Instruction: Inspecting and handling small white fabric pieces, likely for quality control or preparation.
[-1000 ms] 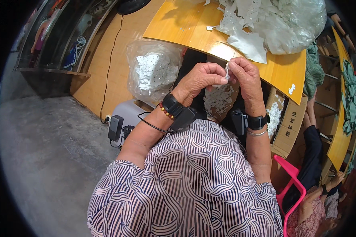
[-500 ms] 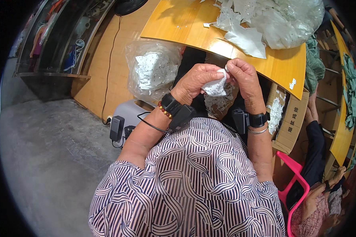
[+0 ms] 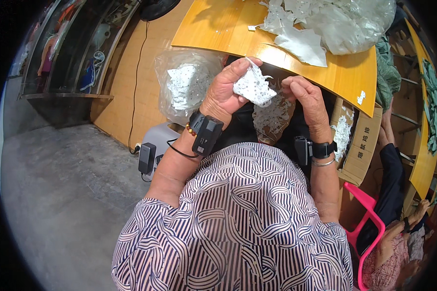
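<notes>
My left hand (image 3: pixel 223 89) grips a white speckled piece of thin sheet material (image 3: pixel 255 86), with ragged strips along its right edge. The thumb presses on top of the piece, while most of the fingers are hidden behind it. A little to the right, apart from the piece, my right hand (image 3: pixel 310 101) has its fingers curled together in a pinch. Whether anything small is between those fingertips does not show. Below and between the hands, white scraps (image 3: pixel 272 116) lie on a brown surface near my lap.
Ahead is a yellow wooden table (image 3: pixel 218 34) with white sheets (image 3: pixel 301 43) and a clear plastic bag (image 3: pixel 357 29). Another clear bag (image 3: pixel 189 87) of white pieces stands left. A cardboard box (image 3: pixel 357 153) with scraps is at right, near a pink chair (image 3: pixel 361 196) and another person (image 3: pixel 391 174).
My hands have drawn apart: the left moved up and left with the white piece, turning it to show its ragged edge. My right hand let go of it and shifted slightly right.
</notes>
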A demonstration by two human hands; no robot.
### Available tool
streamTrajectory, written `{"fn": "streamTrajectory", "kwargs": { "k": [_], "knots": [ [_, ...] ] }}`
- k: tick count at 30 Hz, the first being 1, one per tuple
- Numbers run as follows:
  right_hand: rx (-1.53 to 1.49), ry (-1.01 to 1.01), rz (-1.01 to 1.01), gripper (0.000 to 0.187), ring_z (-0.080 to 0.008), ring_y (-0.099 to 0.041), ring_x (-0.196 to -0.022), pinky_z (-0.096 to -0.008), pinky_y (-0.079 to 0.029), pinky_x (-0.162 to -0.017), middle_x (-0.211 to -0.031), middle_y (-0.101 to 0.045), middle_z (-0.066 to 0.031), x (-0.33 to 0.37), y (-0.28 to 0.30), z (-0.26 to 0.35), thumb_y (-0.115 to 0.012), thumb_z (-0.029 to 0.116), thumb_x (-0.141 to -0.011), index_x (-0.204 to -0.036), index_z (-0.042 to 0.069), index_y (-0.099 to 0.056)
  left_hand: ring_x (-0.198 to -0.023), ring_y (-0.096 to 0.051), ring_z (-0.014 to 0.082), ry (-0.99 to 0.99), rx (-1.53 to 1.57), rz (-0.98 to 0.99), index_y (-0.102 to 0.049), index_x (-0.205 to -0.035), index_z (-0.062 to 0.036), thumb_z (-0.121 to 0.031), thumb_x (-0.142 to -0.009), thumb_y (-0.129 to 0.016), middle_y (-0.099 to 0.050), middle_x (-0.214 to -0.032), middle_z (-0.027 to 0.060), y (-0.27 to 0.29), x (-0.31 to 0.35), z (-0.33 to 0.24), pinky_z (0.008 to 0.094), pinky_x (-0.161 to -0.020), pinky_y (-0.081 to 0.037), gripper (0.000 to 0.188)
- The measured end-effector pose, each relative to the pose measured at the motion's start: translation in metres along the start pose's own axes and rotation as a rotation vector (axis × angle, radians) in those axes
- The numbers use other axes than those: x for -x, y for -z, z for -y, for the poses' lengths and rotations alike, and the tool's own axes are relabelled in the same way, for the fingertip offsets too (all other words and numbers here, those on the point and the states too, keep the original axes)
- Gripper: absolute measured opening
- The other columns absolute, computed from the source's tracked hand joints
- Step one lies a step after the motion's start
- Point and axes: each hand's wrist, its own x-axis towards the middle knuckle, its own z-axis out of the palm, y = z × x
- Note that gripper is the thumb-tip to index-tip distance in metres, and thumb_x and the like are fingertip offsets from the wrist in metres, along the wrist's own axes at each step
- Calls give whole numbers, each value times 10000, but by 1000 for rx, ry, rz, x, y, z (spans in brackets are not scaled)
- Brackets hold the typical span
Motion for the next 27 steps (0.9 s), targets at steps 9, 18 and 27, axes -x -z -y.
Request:
{"fn": "streamTrajectory", "kwargs": {
  "k": [9, 18, 27],
  "knots": [
    [146, 218, 181, 142, -71, -509, -723, -203, -412, -661, -796, -572, 0, -12, -24, 15, -585, 119, -796, -835, -17, -600, -600, -577, 113, 51, -56, 191, -568, -952, 18, -282, -830, -568, -596, -748, 60, -8, 5, 3, 215, -474, -466, 323],
    [27, 143, 154, 137, -51, -470, -689, -196, -398, -639, -731, -540, 33, -2, -16, 13, -560, 143, -821, -794, 10, -584, -654, -577, 156, 78, -4, 257, -578, -805, 9, -297, -834, -563, -592, -750, 92, 15, 6, 7, 267, -609, -484, 308],
    [-24, 96, 123, 148, -44, -448, -647, -189, -372, -595, -706, -527, 30, -2, -17, 19, -530, 156, -832, -769, 28, -571, -600, -437, 47, -29, -459, 90, -524, -1073, 19, 0, -655, -656, -446, -662, -41, 1, 14, 7, 167, -576, -381, 438]
  ]
}}
